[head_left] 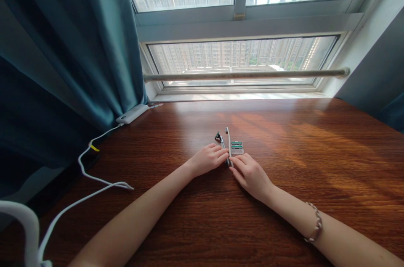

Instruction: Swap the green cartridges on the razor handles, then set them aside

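A razor point(221, 141) with a dark head and silver handle lies on the wooden table, its head pointing away from me. Just right of it is a pale toothbrush point(229, 140), bristle end at the far side. My left hand point(208, 159) is closed over the razor's handle, covering part of it, with fingertips close to the toothbrush. Thumb and fingers of my right hand point(249, 174) close around the toothbrush's near end. Beyond the right fingers sits a small clear case of razor blade cartridges point(237, 147) with green strips.
A brown wooden table point(299, 166) extends to the windowsill. On its left a white power strip point(132, 114) trails a white cable point(82, 162) beside the blue curtain point(104, 48). A pale metal rail point(246, 75) crosses the window. A white curved tube point(28, 225) stands at lower left.
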Tool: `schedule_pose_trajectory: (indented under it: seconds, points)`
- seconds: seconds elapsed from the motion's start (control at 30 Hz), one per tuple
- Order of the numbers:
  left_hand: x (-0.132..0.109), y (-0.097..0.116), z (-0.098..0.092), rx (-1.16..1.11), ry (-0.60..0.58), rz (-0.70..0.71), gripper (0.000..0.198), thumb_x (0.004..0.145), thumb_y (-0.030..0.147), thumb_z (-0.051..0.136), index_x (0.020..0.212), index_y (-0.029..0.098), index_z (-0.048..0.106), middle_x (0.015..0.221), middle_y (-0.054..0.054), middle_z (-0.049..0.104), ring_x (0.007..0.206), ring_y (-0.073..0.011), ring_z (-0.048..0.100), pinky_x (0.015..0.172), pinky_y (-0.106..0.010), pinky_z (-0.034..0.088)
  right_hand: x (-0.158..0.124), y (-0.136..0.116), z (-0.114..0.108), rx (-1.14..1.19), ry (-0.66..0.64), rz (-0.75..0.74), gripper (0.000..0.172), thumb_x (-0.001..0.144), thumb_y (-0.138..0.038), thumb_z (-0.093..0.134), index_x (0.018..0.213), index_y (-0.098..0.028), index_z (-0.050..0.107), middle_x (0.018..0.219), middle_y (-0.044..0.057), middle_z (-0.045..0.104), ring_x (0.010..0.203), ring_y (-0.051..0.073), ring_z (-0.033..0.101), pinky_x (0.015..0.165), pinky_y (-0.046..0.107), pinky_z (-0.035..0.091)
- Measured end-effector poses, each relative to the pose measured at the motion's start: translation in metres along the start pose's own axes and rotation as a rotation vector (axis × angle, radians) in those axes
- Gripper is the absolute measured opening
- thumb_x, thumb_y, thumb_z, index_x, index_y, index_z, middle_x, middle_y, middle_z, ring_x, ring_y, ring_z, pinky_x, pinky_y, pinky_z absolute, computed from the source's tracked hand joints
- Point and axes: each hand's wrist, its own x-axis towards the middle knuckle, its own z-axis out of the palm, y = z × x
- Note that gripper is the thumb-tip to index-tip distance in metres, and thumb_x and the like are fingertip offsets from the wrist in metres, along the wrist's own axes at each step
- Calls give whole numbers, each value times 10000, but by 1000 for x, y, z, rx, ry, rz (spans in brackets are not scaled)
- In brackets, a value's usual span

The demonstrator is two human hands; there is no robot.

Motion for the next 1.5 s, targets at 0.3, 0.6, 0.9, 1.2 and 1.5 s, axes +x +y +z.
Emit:
schedule_pose_trajectory:
  seconds: [0.3,0.6,0.9,1.2,1.5]
  points:
    - [-1,1,-2,7,-13,-19,207,892,162,328,920,127,530,970,-106,608,829,-150,543,734,-278,432,0,-3,-3,-34,-11,-53,188,829,-151,444,949,-197,581,874,69,591,843,187,527,747,330,475]
    - [-2,1,2,24,7,-26,198,884,155,347,924,122,538,1005,-116,598,839,-164,552,726,-290,441,0,-2,-1,-50,-44,-44,215,847,-155,407,970,-172,582,895,77,600,858,204,504,769,358,465]
    - [-1,0,-1,20,-3,-19,198,885,166,352,937,133,541,999,-103,601,857,-158,548,732,-280,435,0,-4,-3,-83,-45,-48,217,851,-161,402,944,-165,598,855,74,617,820,199,510,762,349,463]
    - [-3,-3,-2,39,6,16,211,882,179,370,1001,163,543,993,-83,611,833,-140,543,715,-264,421,-1,-1,0,-70,-29,-45,203,846,-157,421,941,-163,600,864,73,623,821,195,502,757,338,459]
    - [-5,-1,-2,75,-13,19,251,878,182,377,1085,176,519,1120,-70,582,840,-147,541,668,-262,432,0,-1,0,-67,-29,-30,201,847,-156,417,928,-161,601,853,71,626,813,194,500,758,338,452]
